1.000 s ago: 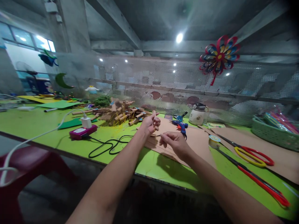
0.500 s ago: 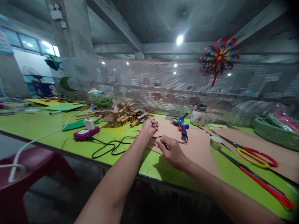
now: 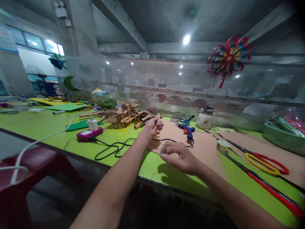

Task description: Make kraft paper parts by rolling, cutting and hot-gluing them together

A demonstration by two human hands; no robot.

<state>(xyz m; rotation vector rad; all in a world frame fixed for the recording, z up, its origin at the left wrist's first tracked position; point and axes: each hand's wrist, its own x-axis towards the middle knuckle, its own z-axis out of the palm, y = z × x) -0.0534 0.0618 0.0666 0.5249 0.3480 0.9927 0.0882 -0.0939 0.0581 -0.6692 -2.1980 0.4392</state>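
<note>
"How many do you count out there?"

"One blue glue gun (image 3: 188, 129), one spool (image 3: 223, 145), one pair of scissors (image 3: 264, 163) with red and yellow handles, and two brown sheets (image 3: 201, 144) on the green table (image 3: 45, 124). The brown rolls (image 3: 125, 120), tangled with yellow thread, I can't count; they overlap too much."

"And the containers?"

"Two near this end: a green basket (image 3: 283, 136) with colourful strips (image 3: 292, 125) in shiny wrapping, and a cream jug (image 3: 204, 119) with a dark lid on, so I can't see inside it."

"What about the hands?"

"The left hand (image 3: 154, 127) is closed around a small brown piece (image 3: 158, 117), just above the near edge of the sheet with the glue gun on it. The right hand (image 3: 179, 156) has its fingers curled toward the thumb; I can't tell whether anything is between them."

"Anything different from half a second ago?"

"The right hand has drawn back from the left, so the gap is wider, and the brown piece now pokes up above the left fingers, where it hardly showed. The glue gun hasn't budged."
</note>
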